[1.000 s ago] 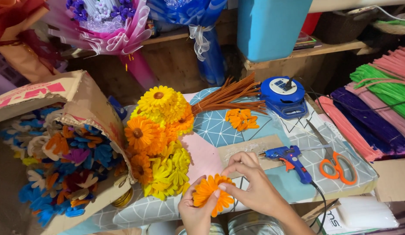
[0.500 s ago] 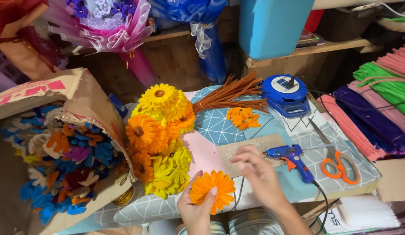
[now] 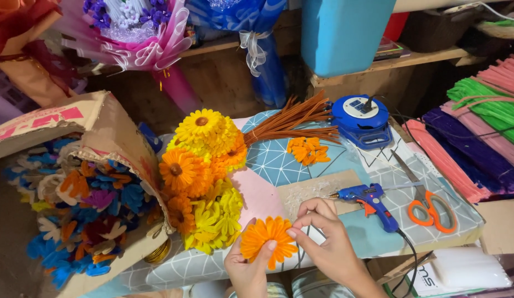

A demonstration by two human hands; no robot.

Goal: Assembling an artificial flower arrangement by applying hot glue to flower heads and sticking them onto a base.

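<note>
An orange fuzzy-wire flower head point(image 3: 268, 240) is pinched in my left hand point(image 3: 247, 269) at the near edge of the padded work board point(image 3: 279, 160). My right hand point(image 3: 329, 237) is curled beside it, fingertips at the flower's right petals. Just behind lies a bunch of finished yellow and orange flowers point(image 3: 204, 176) with brown stems point(image 3: 293, 121) fanning toward the back. A blue glue gun point(image 3: 370, 201) rests right of my right hand, its cord trailing down.
An open cardboard box point(image 3: 97, 138) of mixed-colour flower pieces point(image 3: 80, 209) sits left. Orange-handled scissors point(image 3: 431, 207), a blue round extension reel point(image 3: 362, 118), loose orange petals point(image 3: 308, 150) and bundles of coloured fuzzy wires point(image 3: 478, 138) lie right. Wrapped bouquets point(image 3: 141, 33) stand behind.
The orange flower has turned from partly folded under my fingers to facing up, petals spread. My right hand lifted off it and came back to its right edge.
</note>
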